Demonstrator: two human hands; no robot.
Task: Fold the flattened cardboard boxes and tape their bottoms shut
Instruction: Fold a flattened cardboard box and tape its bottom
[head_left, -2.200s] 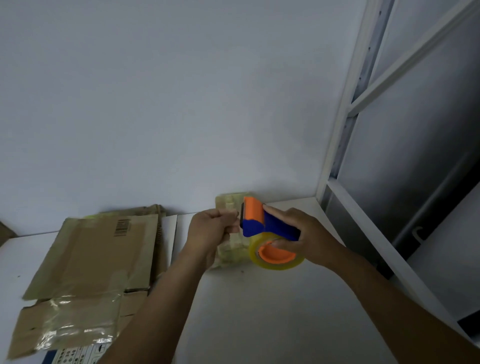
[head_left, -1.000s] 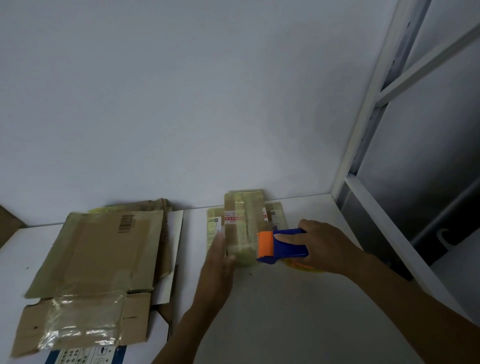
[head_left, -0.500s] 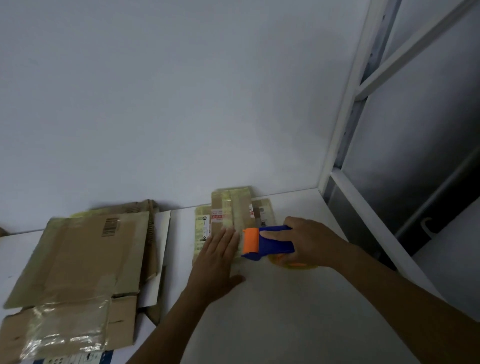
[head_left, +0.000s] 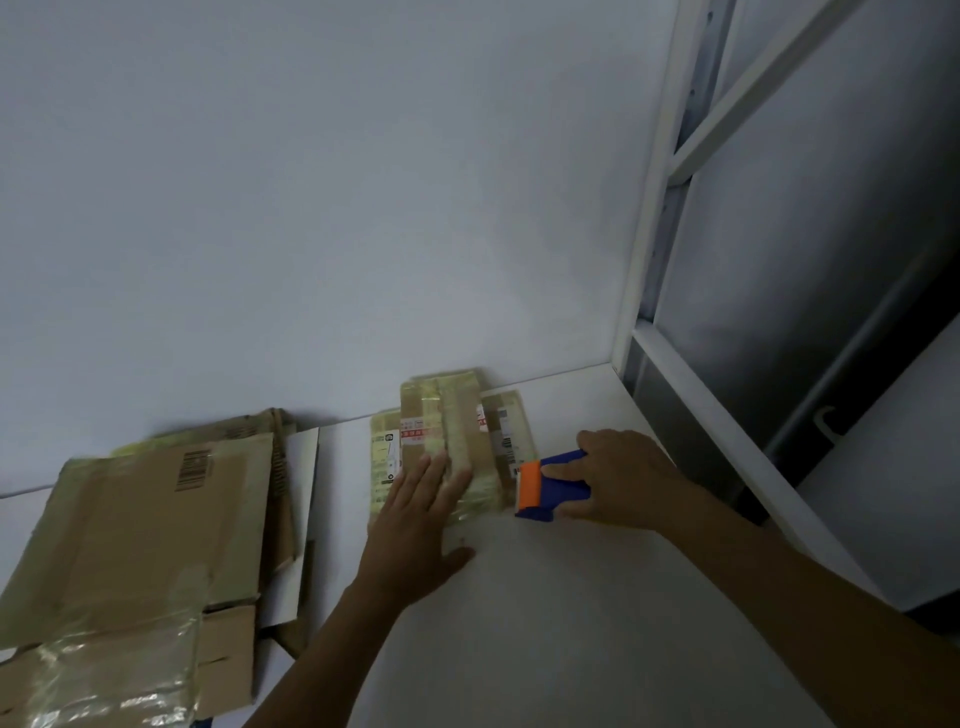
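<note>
A small flattened cardboard box (head_left: 457, 431), covered in old tape and labels, lies on the white table (head_left: 545, 623) near the back wall. My left hand (head_left: 421, 530) lies flat with straight fingers, its fingertips pressing on the box's near end. My right hand (head_left: 618, 478) grips the blue and orange tape dispenser (head_left: 545, 488), whose orange end touches the box's right edge. The tape roll is hidden under my hand.
A stack of larger flattened cardboard boxes (head_left: 150, 530) lies on the table's left side, some with glossy tape. A white metal shelf frame (head_left: 675, 260) rises on the right beside the table's edge. A plain wall stands behind.
I lowered the dispenser from mid-air to the table beside the small box. My left hand let go of the tape end and came down flat on the box.
</note>
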